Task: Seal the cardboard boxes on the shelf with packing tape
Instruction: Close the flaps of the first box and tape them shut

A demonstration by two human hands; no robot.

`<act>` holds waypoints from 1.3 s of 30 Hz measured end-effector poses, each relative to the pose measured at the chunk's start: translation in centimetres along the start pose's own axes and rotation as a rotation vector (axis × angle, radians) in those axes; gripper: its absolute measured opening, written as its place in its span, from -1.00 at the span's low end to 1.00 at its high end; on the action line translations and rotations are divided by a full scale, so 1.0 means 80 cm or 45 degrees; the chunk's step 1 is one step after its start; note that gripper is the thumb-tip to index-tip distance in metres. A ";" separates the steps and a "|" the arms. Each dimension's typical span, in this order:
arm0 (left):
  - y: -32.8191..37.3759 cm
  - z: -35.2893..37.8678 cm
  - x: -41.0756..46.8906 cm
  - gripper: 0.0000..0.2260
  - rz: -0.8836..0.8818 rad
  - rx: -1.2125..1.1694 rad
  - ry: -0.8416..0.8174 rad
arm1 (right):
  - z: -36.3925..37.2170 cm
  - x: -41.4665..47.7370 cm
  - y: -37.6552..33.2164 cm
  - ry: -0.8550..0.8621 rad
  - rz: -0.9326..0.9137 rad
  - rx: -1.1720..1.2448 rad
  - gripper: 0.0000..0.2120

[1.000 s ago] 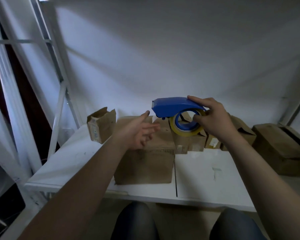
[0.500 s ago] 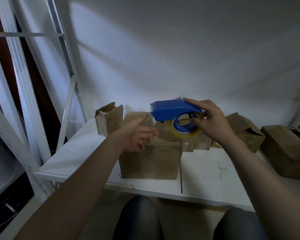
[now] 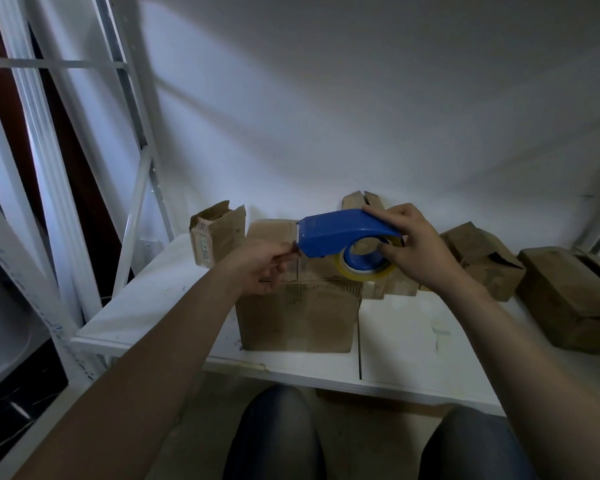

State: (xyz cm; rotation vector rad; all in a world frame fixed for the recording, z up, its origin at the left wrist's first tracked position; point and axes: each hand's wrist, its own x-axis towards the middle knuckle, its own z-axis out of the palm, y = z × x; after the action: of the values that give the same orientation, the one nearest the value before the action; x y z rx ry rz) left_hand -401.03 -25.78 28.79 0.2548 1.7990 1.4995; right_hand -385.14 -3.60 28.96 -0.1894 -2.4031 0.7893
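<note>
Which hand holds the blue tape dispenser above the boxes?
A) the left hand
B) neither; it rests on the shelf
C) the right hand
C: the right hand grips the blue tape dispenser at its roll end, while the left hand pinches at its front edge.

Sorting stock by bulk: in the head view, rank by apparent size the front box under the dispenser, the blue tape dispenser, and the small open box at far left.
1. Front box
2. Blue tape dispenser, held nearer the camera, so unsure
3. Small open box

Right hand (image 3: 420, 252) holding blue dispenser (image 3: 340, 232), left hand (image 3: 258, 266) pinching
</note>
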 end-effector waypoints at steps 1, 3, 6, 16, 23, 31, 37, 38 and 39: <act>0.000 -0.003 -0.001 -0.83 0.031 0.066 0.049 | 0.003 -0.002 0.002 -0.026 -0.025 -0.030 -0.28; 0.000 -0.007 -0.001 -0.83 0.117 0.207 0.144 | 0.008 -0.006 0.006 -0.047 -0.095 -0.078 -0.27; -0.001 -0.012 -0.002 -0.83 0.209 0.387 0.216 | 0.011 -0.010 0.011 -0.097 -0.178 -0.053 -0.26; -0.023 -0.028 0.002 -0.77 0.310 0.548 0.242 | 0.017 -0.013 0.026 -0.194 -0.370 -0.090 -0.20; -0.048 -0.066 0.017 -0.75 0.425 0.568 0.394 | 0.018 -0.019 0.038 -0.166 -0.408 -0.164 -0.21; -0.080 -0.140 0.026 -0.76 0.535 0.586 0.586 | 0.009 -0.022 0.059 -0.122 -0.430 -0.238 -0.15; -0.106 -0.158 0.046 -0.75 0.495 0.525 0.593 | 0.025 -0.024 0.047 -0.131 -0.482 -0.311 -0.21; -0.110 -0.160 0.050 -0.76 0.489 0.516 0.601 | 0.028 -0.023 0.042 -0.122 -0.510 -0.349 -0.24; -0.113 -0.162 0.053 -0.76 0.482 0.513 0.609 | 0.031 -0.022 0.039 -0.114 -0.533 -0.386 -0.27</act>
State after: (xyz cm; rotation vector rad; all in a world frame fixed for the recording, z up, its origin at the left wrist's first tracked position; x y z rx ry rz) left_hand -409.65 -35.64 19.00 0.4880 2.5539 1.5233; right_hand -385.28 -2.84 24.70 0.2300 -2.5129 0.2463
